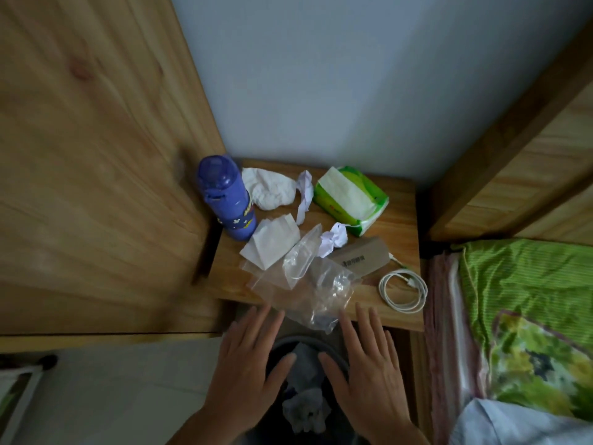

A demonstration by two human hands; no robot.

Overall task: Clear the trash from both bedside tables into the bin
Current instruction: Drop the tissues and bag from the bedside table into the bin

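Bin (337, 351) largely hidden beneath both hands, small printed label on cardboard box (359, 256) illegible, forearms cut off at frame's bottom edge

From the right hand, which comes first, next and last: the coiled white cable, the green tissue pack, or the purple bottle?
Measured from the right hand:
1. Coiled white cable, just ahead near the table's front right corner.
2. Green tissue pack, farther back, right of centre.
3. Purple bottle, at the table's far left, by the wooden panel.

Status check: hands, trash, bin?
Left hand and right hand open, holding nothing, over the bin. Clear plastic bag, tissues, crumpled paper still on bedside table. Nothing blocking.
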